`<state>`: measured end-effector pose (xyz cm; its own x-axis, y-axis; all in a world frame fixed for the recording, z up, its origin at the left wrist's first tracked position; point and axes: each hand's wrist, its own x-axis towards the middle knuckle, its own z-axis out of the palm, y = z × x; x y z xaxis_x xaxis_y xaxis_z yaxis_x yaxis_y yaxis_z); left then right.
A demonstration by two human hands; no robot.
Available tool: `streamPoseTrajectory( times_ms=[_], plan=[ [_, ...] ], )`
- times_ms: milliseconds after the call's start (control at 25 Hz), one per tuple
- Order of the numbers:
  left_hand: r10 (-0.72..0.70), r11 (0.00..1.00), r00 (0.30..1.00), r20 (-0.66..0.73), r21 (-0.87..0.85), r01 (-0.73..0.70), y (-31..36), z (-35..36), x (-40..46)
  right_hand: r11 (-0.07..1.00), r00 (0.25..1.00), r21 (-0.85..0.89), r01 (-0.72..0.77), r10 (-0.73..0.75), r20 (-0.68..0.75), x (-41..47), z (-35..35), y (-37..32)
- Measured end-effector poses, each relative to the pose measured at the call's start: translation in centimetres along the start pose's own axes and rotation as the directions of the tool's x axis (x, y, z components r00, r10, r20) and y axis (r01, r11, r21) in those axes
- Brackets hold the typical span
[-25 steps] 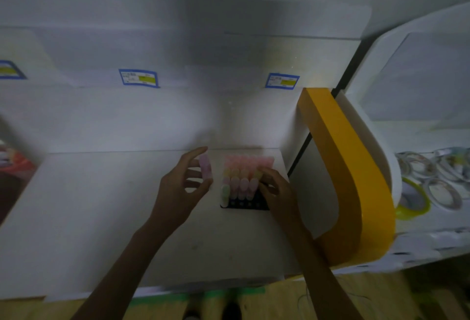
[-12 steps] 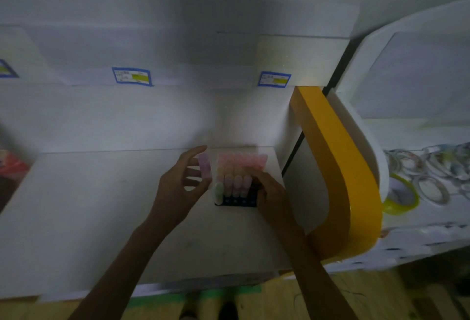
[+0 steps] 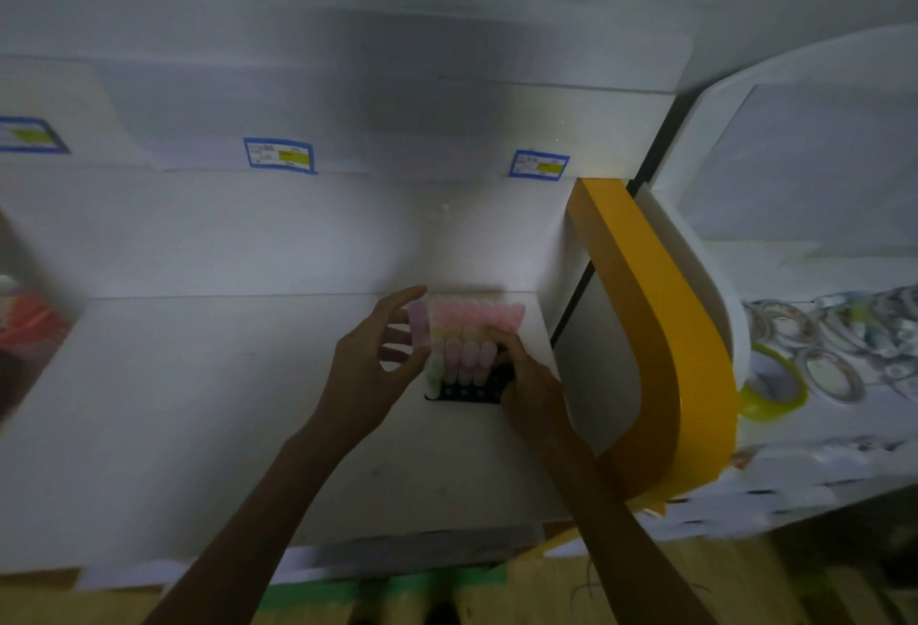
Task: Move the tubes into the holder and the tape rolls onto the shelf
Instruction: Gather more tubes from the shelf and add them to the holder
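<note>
Nearest me, both forearms reach over the front edge of the white shelf. My left hand pinches one pale pink-lilac tube between thumb and fingertips, holding it upright just beside the left edge of the black tube holder; it is not seated yet. My right hand rests curled against the holder's right side, fingers on the rack and the nearest tubes, steadying it as far as I can tell; whether it actually grips one tube is unclear in this dim light. The holder sits at the back right corner of the shelf and is mostly full: rows of pastel tubes, pink at the rear, yellow and green toward me, with open holes showing along the front row. Farther right, past the yellow curved divider, many tape rolls lie heaped on the neighbouring surface, one with a yellow-green rim. Judgement: tubes nearly finished, tape rolls apparently not begun.
</note>
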<state>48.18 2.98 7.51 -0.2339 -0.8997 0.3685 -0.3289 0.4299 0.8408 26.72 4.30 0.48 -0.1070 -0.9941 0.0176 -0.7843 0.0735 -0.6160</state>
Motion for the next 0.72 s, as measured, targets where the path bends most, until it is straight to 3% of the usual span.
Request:
streamPoseTrajectory(
  times_ms=[240,480,720],
  plan=[
    [0.003,1.0,1.0,-0.009,-0.025,-0.003,-0.4,-0.4,-0.6,0.989,1.0,0.149,0.011,-0.011,-0.006,0.3,0.0,-0.9],
    [0.019,1.0,0.999,-0.043,-0.008,-0.019,-1.0,-0.8,-0.5,0.99,0.998,0.129,0.052,-0.055,0.025,0.1,1.1,-1.3],
    [0.064,0.998,0.997,-0.039,-0.021,-0.065,0.0,1.2,0.8,0.934,0.998,0.353,0.053,-0.034,-0.058,-0.6,-0.9,-0.2]
  ],
)
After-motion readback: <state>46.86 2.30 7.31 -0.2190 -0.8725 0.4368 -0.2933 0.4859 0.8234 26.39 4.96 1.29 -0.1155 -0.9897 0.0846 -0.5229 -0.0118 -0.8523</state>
